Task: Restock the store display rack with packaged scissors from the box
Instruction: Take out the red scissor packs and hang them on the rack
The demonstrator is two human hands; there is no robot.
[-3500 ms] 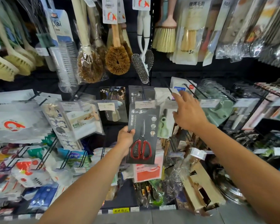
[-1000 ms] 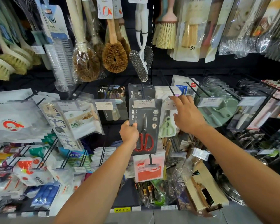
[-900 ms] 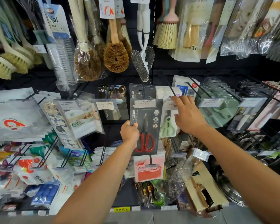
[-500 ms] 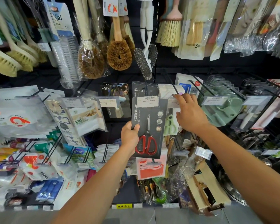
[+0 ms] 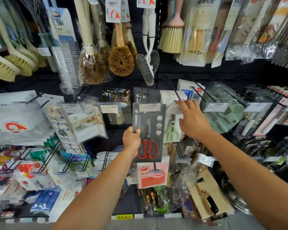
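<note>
left hand point(image 5: 131, 138) grips scissors pack point(image 5: 149, 132) at the hook; right hand point(image 5: 192, 121) on neighbouring packs.

We find packs crowding every hook; our only gap is the dark strip point(image 5: 118, 136) left of the scissors pack point(image 5: 149, 132), under the hanging brushes point(image 5: 120, 60).

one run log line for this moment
left hand: grips red-handled scissors pack at peg | right hand: on neighbouring white packs | pack still held

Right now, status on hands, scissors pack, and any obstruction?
Left hand grips scissors pack at its left edge. Right hand open on neighbouring white packs. Price tag covers pack's top.
</note>
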